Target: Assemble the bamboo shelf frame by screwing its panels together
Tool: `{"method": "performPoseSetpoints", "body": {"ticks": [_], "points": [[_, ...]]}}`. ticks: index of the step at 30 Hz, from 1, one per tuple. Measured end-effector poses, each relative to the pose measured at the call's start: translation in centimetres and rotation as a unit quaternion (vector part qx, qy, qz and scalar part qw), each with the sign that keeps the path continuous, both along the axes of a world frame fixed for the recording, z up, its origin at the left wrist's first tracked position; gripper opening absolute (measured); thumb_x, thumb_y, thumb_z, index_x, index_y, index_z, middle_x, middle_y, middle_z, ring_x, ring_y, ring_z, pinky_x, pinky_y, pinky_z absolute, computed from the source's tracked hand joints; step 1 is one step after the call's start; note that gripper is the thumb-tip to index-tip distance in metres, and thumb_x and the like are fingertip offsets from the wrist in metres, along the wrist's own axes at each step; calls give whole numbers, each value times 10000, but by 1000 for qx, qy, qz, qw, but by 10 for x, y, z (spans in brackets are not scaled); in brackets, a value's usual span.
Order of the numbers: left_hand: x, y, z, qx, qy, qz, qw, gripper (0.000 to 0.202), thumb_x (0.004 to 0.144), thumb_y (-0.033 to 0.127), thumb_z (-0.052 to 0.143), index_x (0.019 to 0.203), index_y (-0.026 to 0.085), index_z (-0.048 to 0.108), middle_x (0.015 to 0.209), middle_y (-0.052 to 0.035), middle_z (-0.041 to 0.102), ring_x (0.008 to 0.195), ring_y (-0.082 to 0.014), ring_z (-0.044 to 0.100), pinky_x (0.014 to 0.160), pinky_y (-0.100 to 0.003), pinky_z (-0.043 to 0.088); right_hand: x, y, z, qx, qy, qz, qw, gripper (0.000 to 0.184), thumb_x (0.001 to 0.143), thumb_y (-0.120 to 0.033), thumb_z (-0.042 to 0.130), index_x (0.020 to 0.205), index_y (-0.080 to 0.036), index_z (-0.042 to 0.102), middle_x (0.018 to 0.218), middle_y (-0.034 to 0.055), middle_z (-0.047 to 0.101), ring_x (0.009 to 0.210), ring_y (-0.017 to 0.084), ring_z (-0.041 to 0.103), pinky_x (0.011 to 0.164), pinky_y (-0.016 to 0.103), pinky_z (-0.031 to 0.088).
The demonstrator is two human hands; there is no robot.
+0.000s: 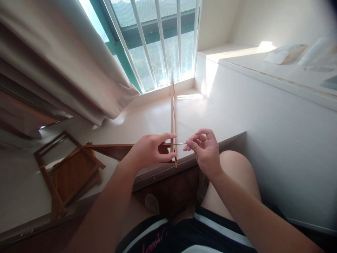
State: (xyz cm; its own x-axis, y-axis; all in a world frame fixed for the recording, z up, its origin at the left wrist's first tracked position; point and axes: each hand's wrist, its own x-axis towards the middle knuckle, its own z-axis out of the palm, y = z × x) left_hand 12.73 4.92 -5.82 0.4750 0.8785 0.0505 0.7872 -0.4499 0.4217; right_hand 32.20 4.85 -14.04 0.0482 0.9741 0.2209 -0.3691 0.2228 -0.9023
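Observation:
My left hand (150,150) pinches the lower end of a thin upright wooden slat (172,116), thumb below and forefinger above. The slat stands on edge on the pale window ledge (147,119) and joins a brown wooden panel (118,149) lying behind my left hand. My right hand (204,147) is closed in a pinch on a small metal pin or screw (180,143) that points into the slat's side. Both forearms reach up from the bottom of the view.
A wooden frame assembly (65,172) lies on the ledge at the left. A beige curtain (65,63) hangs over the barred window (158,42). A white counter (276,70) with papers rises on the right. My bare knee (234,168) and dark shorts are below.

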Motion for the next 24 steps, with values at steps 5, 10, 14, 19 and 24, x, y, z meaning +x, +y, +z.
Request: {"method": "performPoseSetpoints", "body": {"ticks": [5,10,14,19,24], "points": [[0,0,0,1,6,1,1000,504,790,473,666,1253,297,578,669,55,585,606,-100,498,618,-210,377,8,5,-5,48,-46,4,998,139,777,-267,759,810,-216,633,801,8,632,681,164,651,707,379,586],[-1,0,0,-7,0,1,1000,511,794,474,663,1262,292,572,726,38,627,653,-114,541,648,-218,393,21,10,-6,106,-127,14,986,201,785,-269,753,983,-234,744,910,44,666,803,203,672,767,397,586],[0,-1,0,-12,-5,3,1000,503,793,460,667,1255,284,577,730,35,634,669,-118,551,664,-220,401,28,14,-7,136,-170,30,975,187,873,-253,656,1030,-248,756,859,41,682,775,194,672,776,397,571],[0,0,-1,-10,-1,5,1000,509,791,470,666,1259,293,573,721,37,626,665,-118,546,659,-221,400,29,20,-9,142,-184,28,972,164,878,-235,652,986,-267,772,815,31,667,763,185,652,757,382,556],[0,0,-1,-13,-3,4,1000,495,794,458,667,1253,299,573,717,47,625,653,-110,541,658,-218,397,31,25,-9,168,-197,2,966,116,813,-225,726,879,-295,791,1020,42,650,928,200,615,818,361,520]]}}
